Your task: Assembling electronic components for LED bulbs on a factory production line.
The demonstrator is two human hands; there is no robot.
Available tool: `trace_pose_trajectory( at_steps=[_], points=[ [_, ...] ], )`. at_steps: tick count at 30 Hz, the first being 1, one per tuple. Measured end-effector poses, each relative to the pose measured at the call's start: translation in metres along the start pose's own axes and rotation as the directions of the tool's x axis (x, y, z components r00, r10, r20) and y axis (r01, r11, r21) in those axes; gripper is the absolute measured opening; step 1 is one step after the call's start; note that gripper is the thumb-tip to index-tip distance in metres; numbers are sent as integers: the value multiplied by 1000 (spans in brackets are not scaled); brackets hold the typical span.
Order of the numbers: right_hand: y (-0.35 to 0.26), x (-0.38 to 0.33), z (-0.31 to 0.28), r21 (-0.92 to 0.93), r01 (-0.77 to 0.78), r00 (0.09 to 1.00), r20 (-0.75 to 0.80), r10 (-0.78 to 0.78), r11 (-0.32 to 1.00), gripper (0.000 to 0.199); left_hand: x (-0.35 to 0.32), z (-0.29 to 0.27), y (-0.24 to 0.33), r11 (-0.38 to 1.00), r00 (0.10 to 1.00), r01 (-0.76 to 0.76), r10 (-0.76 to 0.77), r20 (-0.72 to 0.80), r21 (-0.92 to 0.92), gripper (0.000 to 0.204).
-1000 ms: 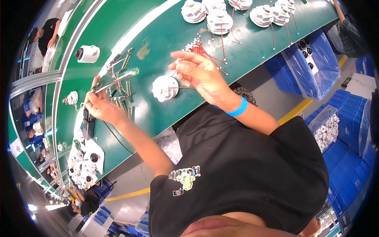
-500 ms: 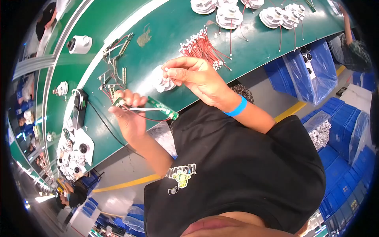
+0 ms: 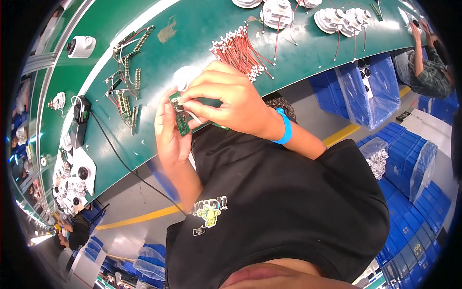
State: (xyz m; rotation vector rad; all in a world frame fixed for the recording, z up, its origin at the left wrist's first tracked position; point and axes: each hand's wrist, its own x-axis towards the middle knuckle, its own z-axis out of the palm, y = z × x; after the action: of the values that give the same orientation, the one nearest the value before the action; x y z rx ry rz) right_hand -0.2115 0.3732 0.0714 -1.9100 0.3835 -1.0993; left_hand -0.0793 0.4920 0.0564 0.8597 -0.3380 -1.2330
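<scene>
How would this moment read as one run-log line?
left hand: holds green circuit board | right hand: at the board's upper end | on green table: white part, red wires, board strips

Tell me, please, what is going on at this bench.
A person at a green bench holds a green circuit board in the left hand, with the right hand at its upper end; any small part there is unclear. Beyond the hands sits a partly hidden white part, with red wires to its right and more boards to the left.
</scene>
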Motion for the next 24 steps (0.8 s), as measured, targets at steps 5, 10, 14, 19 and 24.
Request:
trace_pose_trajectory(
  at_steps=[5, 10, 14, 19, 24],
  points=[
    [-1, 2, -3, -326, 150, 988, 73, -134, 933, 14, -1, -5, -7, 997, 999, -17, 20, -42, 70, 42],
    [0, 2, -4, -384, 242, 970, 123, -211, 891, 15, -2, -4, -8, 992, 994, -14, 28, -110, 126, 42],
    [-2, 3, -5, -414, 261, 963, 176, -205, 872, 16, -4, 5, -8, 950, 978, -35, 97, -187, 311, 51],
    [0, 1, -2, -422, 247, 968, 157, -198, 872, 18, -8, 27, -10, 860, 941, -10, 181, -286, 511, 69],
    [2, -1, 3, -427, 234, 971, 151, -186, 873, 19, -9, 27, -16, 837, 913, -24, 241, -330, 546, 70]
  ],
)
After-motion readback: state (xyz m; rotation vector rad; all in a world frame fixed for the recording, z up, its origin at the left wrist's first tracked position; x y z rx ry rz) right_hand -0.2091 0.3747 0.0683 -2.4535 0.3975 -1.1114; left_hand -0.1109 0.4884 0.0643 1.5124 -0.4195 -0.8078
